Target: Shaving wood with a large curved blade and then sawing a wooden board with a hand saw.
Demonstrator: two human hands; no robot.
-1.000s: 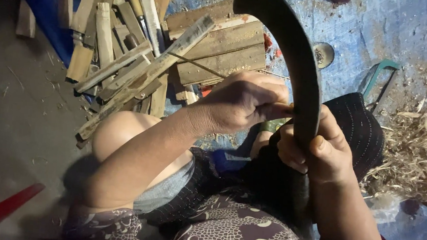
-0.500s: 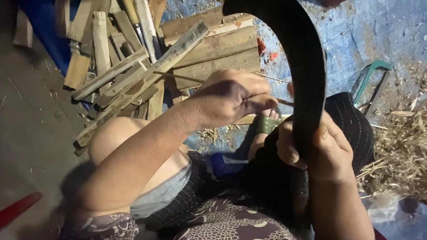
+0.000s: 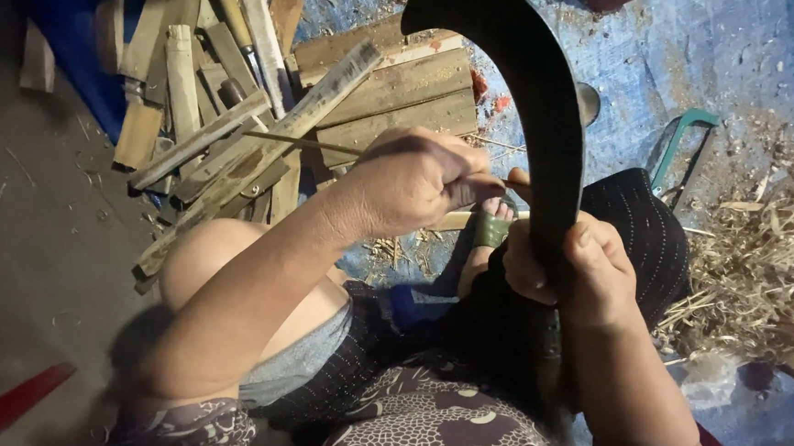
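Right hand [image 3: 587, 271] closed around curved blade [image 3: 532, 121]; left hand [image 3: 413, 183] pinches thin bamboo sliver [image 3: 301, 141] against it. Slip risk: fingers touching edge get cut.

My right hand [image 3: 570, 272] is hemmed in by the curved dark blade [image 3: 533, 103] rising in front of it, which bars any pass across to my left hand [image 3: 409, 182]. Ahead of my left hand, the heap of split wood slats [image 3: 266, 105] blocks the ground. To the far right, a mound of shavings [image 3: 762, 255] and a green-framed saw [image 3: 682, 144] crowd the blue tarp [image 3: 747, 61]. Open room lies on the bare grey floor [image 3: 27, 265] to my left, beside my knee [image 3: 207, 257].
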